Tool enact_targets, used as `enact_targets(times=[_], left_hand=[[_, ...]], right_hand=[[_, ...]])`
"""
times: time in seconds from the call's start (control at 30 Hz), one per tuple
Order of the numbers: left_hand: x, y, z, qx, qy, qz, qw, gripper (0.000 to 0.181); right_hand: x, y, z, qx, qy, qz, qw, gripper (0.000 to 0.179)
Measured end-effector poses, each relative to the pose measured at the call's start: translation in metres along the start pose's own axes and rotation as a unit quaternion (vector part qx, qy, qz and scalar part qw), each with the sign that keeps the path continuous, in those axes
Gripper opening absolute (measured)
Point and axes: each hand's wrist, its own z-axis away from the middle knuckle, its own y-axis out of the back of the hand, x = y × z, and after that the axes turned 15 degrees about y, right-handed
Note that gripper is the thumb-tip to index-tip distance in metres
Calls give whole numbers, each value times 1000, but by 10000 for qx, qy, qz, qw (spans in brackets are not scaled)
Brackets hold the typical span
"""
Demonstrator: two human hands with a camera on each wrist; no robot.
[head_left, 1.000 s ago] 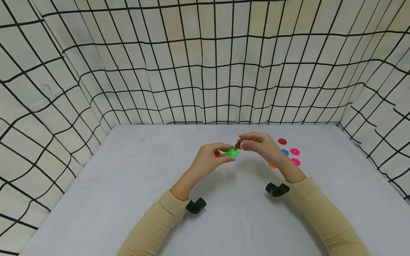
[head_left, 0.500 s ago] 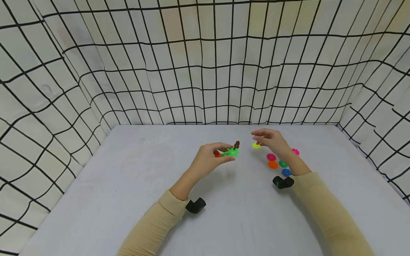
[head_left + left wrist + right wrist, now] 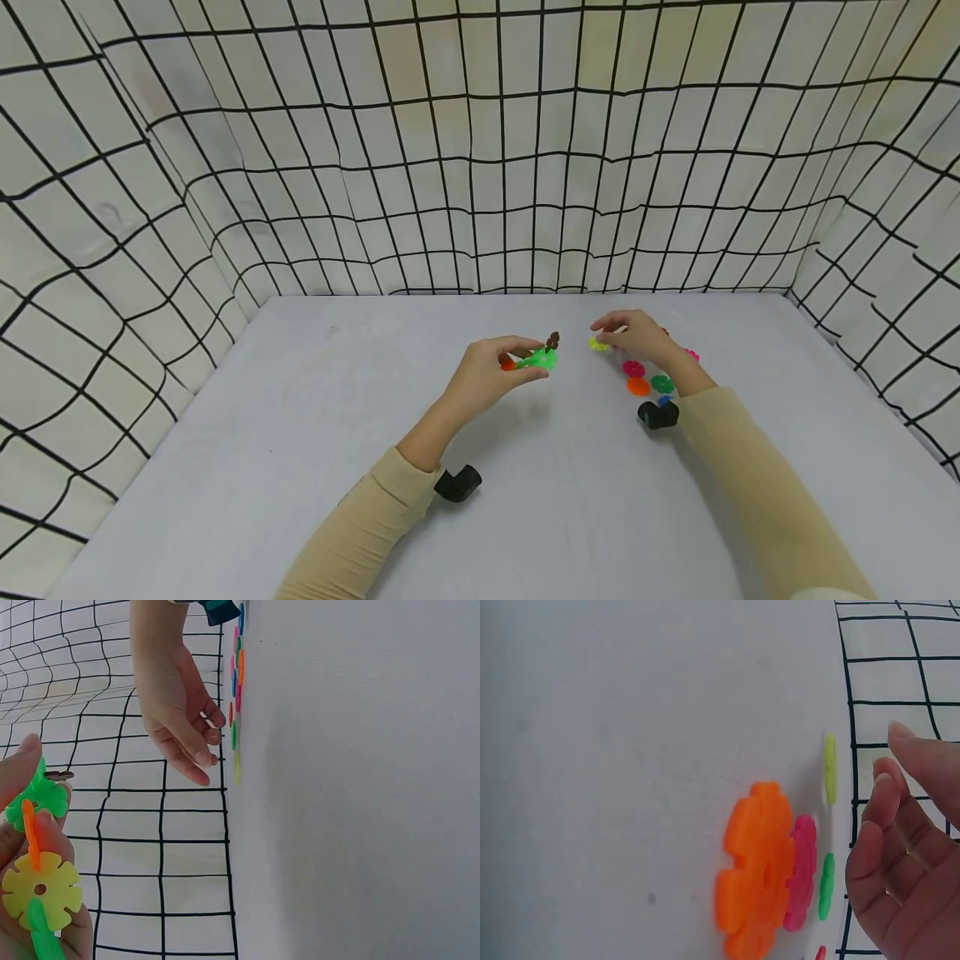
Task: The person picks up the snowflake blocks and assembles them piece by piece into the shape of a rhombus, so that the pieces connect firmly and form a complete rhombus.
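One black left wrist camera (image 3: pixel 459 483): down at the cuff, well apart from the pieces.
Left hand (image 3: pixel 487 368): thumb and fingers pinching, and here's the main piece.
Linked chain of notched plastic discs (image 3: pixel 41 889): green, orange and yellow, held up off the white tabletop (image 3: pixel 555 517). Squeeze or twist too hard and a slotted joint could, I'd judge, pop loose.
Brown flower-shaped disc (image 3: pixel 552 340): sticking up at the chain's right end, easily knocked by a careless right hand.
Yellow flower-shaped disc (image 3: pixel 597 343): flat on the tabletop, by the right fingertips; so thin, it might skid under a hurried pinch.
Right hand (image 3: pixel 637 337): fingers loosely bent, small gap to the thumb, nothing held.
Magenta disc (image 3: pixel 633 368), orange disc (image 3: pixel 638 387), green disc (image 3: pixel 662 383): crowded near that wrist; a low sweep could scatter them.
Black right wrist camera (image 3: pixel 658 414): in front, partly hiding the blue disc (image 3: pixel 665 401). Dip the forearm and it could bump that.
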Motion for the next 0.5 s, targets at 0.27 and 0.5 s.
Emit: enact_targets(times=[0.27, 0.5], left_hand=[[0, 0, 0, 19, -41, -20, 10000, 38], [-2, -1, 0, 21, -47, -58, 10000, 37]], right_hand=[[7, -1, -6, -215, -273, 341, 9988, 31], [8, -2, -10, -338, -444, 516, 9971, 32]])
